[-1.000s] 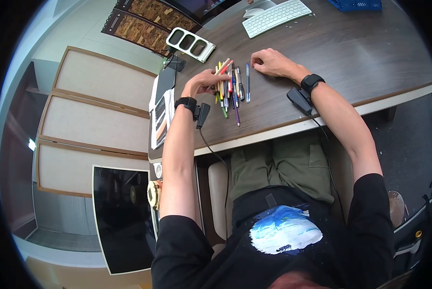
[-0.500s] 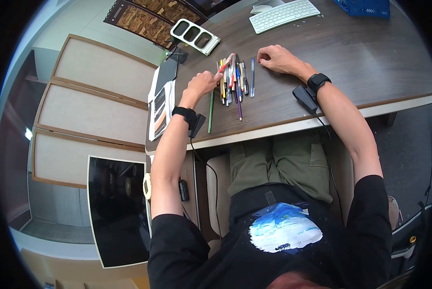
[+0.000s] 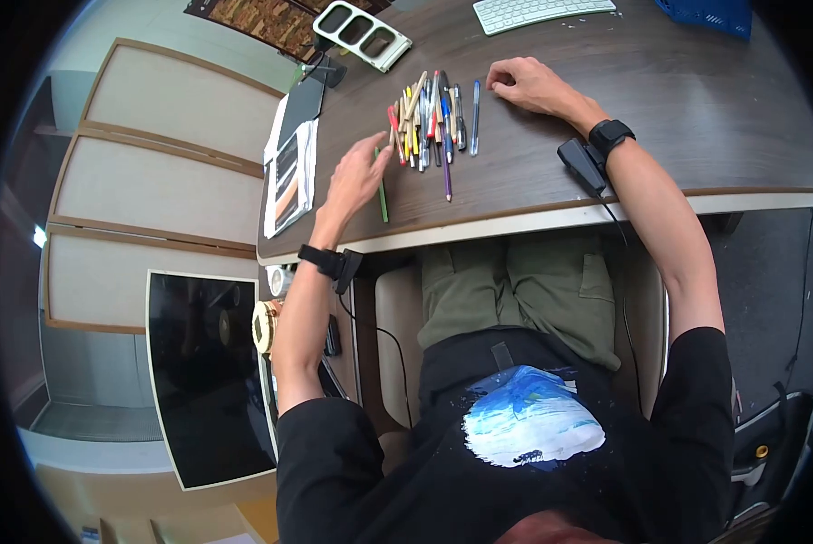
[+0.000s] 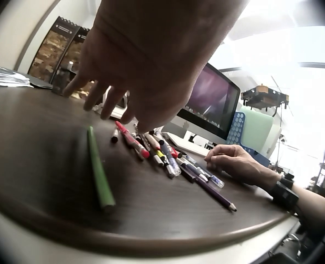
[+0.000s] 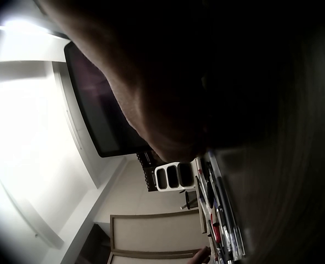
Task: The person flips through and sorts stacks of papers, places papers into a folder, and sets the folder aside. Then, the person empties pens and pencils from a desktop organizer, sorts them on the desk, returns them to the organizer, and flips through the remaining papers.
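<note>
The fingers (image 4: 113, 100) of the left hand (image 3: 356, 179) were loose and outstretched and held nothing, and we took their slackness to mean that no weight hung on them. The green pencil (image 3: 384, 199) lay flat on the counter (image 3: 696, 118), on its own, with one end toward the front edge. Its bare gap from the pile of pens and pencils (image 3: 432, 122) looked deliberate to us, since it kept the pencil from mixing with the rest. Across the pile, a blue pen (image 3: 476, 118) also lay apart, just beside it, while a purple pencil (image 3: 448, 181) jutted from it toward the person. The right hand (image 3: 535, 86) rested near that blue pen, loosely bent, with nothing visible in it (its own wrist view was too dark to add much); we judged that it waited there to stay out of the other hand's way. As for the fingers and the green pencil, the head view showed the left hand overlapping its far end, yet from the left wrist we saw the pencil below the palm, with the fingertips beyond it and nearer the pile, none curled round it.
</note>
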The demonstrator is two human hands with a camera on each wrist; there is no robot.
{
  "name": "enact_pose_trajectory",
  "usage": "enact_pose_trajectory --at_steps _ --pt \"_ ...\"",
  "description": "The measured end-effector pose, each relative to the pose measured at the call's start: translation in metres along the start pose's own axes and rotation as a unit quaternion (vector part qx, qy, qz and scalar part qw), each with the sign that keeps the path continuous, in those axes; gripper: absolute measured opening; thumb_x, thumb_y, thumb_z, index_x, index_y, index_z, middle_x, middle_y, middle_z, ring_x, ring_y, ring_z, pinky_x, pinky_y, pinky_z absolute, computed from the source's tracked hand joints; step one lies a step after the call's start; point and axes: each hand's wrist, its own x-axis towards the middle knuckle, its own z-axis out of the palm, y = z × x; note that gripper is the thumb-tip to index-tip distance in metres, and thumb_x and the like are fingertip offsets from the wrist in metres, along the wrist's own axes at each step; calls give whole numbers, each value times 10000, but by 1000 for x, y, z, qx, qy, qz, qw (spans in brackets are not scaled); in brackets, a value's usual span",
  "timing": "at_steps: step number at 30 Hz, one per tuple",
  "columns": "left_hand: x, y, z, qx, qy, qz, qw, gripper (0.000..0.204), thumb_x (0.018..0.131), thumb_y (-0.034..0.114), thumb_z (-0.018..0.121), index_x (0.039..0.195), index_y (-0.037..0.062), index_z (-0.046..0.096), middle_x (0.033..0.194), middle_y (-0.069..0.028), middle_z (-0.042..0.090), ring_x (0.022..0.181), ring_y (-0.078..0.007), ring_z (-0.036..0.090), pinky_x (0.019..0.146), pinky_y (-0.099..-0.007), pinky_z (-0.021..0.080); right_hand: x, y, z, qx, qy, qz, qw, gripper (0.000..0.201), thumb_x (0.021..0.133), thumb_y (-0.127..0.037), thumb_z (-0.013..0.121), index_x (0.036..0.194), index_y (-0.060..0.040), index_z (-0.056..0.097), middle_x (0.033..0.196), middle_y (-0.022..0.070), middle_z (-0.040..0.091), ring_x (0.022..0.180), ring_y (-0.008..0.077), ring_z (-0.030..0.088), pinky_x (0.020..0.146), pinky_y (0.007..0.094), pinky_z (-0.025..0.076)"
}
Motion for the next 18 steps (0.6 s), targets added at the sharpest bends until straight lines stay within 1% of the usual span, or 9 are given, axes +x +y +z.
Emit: enact_pose_trajectory --at_steps 3,5,7,9,10,11,13,15,18 --pt "-28 -15 5 -33 39 2 999 548 1105 405 616 1544 81 575 1544 -241 598 1400 -450 586 1160 -493 481 -2 -3 -3 -11 -7 -4 1000 255 992 -172 629 1114 8 761 962 173 782 913 296 749 870 417 589" --pt "-51 -15 8 -74 13 -27 997 605 1099 407 637 1580 57 526 1590 -253 551 1460 -430 546 1199 -477 451 -3 -11 -8 5 4 7 1000 270 967 -183 624 1134 -39 781 1010 166 799 936 358 749 892 450 589" --pt "-71 -17 17 -110 -6 -28 994 656 1104 418 635 1607 25 484 1631 -266 509 1538 -416 469 1250 -460 401 -2 -10 -7 14 24 -3 1000 258 996 -173 614 1145 -34 772 959 131 793 858 285 734 828 410 582" --pt "-83 -19 26 -126 -13 -43 991 698 1113 426 624 1639 8 433 1686 -271 440 1619 -415 341 1316 -477 298 1 -14 -16 29 112 -58 992 238 1066 -155 591 1184 -43 765 954 54 760 864 150 691 812 329 559" --pt "-85 -22 31 -114 -8 -25 993 693 1119 424 613 1646 14 425 1701 -269 418 1635 -423 295 1330 -502 253 1 -26 -31 36 100 -22 994 223 1075 -126 601 1200 -58 773 975 33 753 872 106 674 800 272 541" --pt "-87 -24 36 -102 -2 -8 995 688 1126 421 603 1653 20 417 1716 -267 397 1651 -432 249 1344 -527 207 1 -34 -40 33 85 -27 995 223 1075 -126 601 1200 -58 773 975 33 753 872 106 674 800 272 541" --pt "-84 -26 41 -105 9 -1 994 638 1149 394 553 1652 24 422 1728 -249 384 1656 -447 223 1337 -616 149 0 -51 -53 130 176 -46 975 424 1027 -290 699 1281 48 728 1113 134 776 988 222 703 901 354 555" --pt "-74 -35 49 -75 26 -1 997 605 1159 375 530 1643 26 435 1730 -235 387 1656 -446 226 1329 -648 136 -27 -96 -72 46 220 -131 966 216 1080 -81 605 1215 -40 769 1028 51 776 855 93 664 775 248 539" --pt "-53 -47 52 -71 40 -7 997 591 1170 382 496 1642 32 442 1734 -221 388 1654 -449 226 1327 -661 119 -77 -153 -89 61 226 -228 945 227 1079 -40 593 1246 -6 743 1109 154 787 842 139 674 747 293 560"
